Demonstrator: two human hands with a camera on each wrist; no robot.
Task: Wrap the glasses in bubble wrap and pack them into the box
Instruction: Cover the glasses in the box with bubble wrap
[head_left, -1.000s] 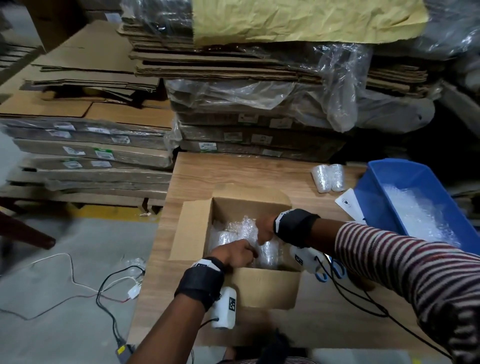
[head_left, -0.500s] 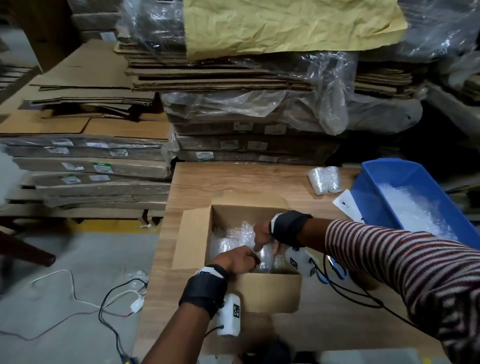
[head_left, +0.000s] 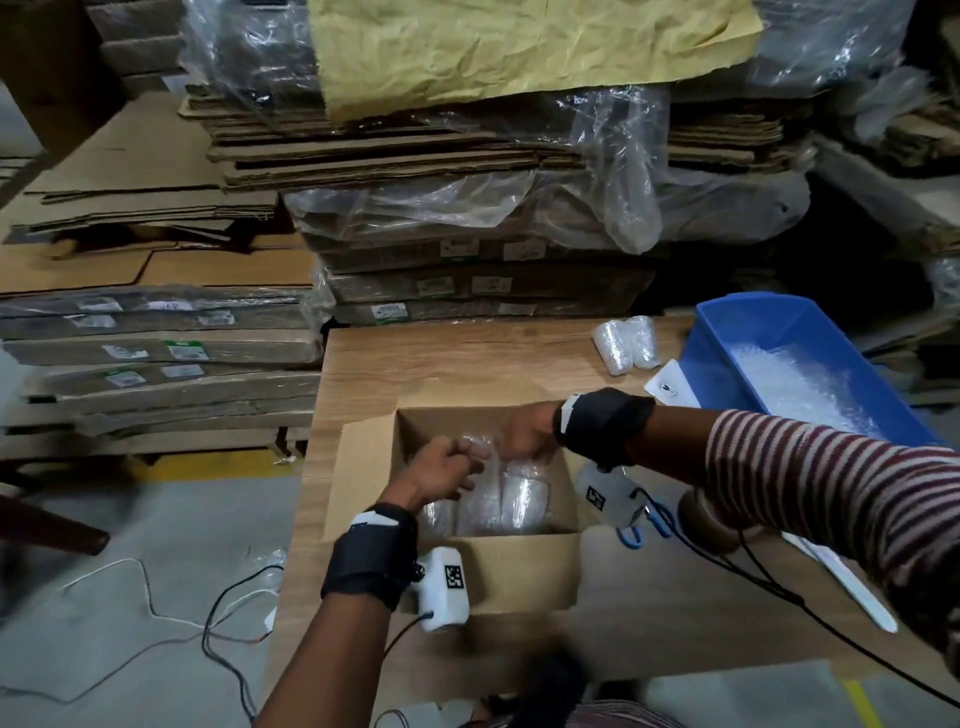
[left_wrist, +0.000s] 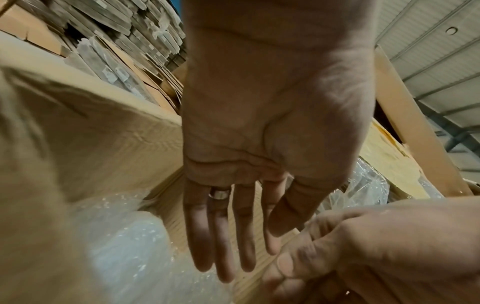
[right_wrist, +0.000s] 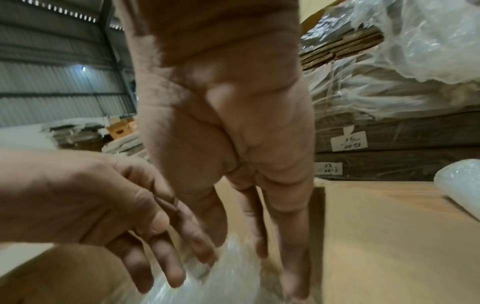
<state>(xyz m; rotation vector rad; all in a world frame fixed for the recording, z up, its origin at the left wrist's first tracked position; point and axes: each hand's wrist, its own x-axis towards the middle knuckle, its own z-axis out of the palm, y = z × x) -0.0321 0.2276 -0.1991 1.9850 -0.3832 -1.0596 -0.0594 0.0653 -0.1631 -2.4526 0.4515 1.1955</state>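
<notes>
Right now I have both hands down in the open box (head_left: 524, 569) on the tabletop (head_left: 415, 364). My left hand (head_left: 441, 470) hovers over the wrapped glasses (head_left: 501, 501) packed inside, its grip spread with straight fingers (left_wrist: 221, 236). My right hand (head_left: 524, 434) reaches in opposite, grip likewise loose, fingers (right_wrist: 293, 246) extended by the bubble wrap. Two more wrapped glasses (head_left: 626, 343) lie beside the blue bin (head_left: 727, 322).
</notes>
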